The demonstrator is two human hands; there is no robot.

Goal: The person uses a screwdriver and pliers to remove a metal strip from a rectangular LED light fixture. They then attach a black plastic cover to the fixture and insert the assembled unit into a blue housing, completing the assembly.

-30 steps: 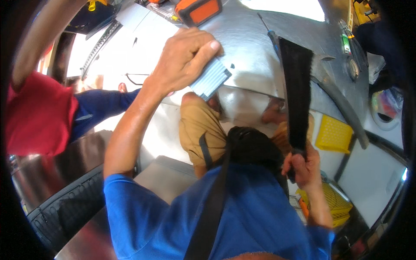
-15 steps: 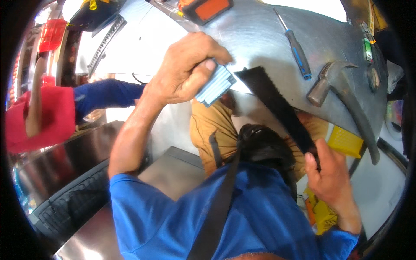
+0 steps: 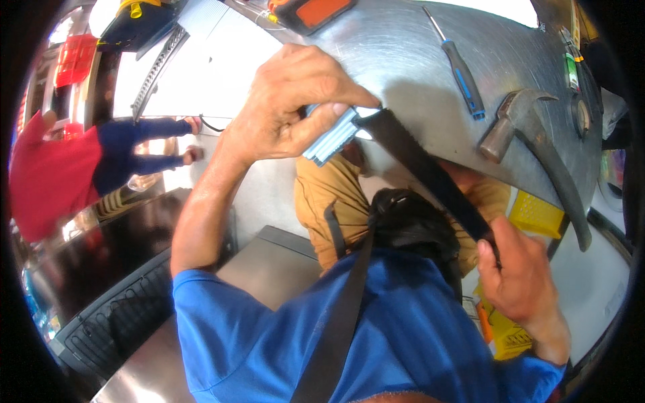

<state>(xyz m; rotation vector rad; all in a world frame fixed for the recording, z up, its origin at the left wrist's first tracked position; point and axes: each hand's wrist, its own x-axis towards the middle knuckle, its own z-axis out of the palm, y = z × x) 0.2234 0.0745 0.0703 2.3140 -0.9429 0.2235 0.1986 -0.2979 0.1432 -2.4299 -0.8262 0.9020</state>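
One bare left hand point(image 3: 292, 101) pinches a pale blue ribbed piece point(image 3: 332, 140) between thumb and fingers, by the near edge of a metal table point(image 3: 420, 60); the right hand point(image 3: 523, 275) wraps round the handle end of a black toothed saw point(image 3: 430, 178), whose blade slants up and leftward, its tip right beside the piece and the left forefinger; whether they touch cannot be told; on the table lie a grey-and-blue screwdriver point(image 3: 461, 75) and, to its right, a claw hammer point(image 3: 547, 151), its handle running past a yellow basket point(image 3: 535, 215); at far left is a person in red point(image 3: 57, 178).
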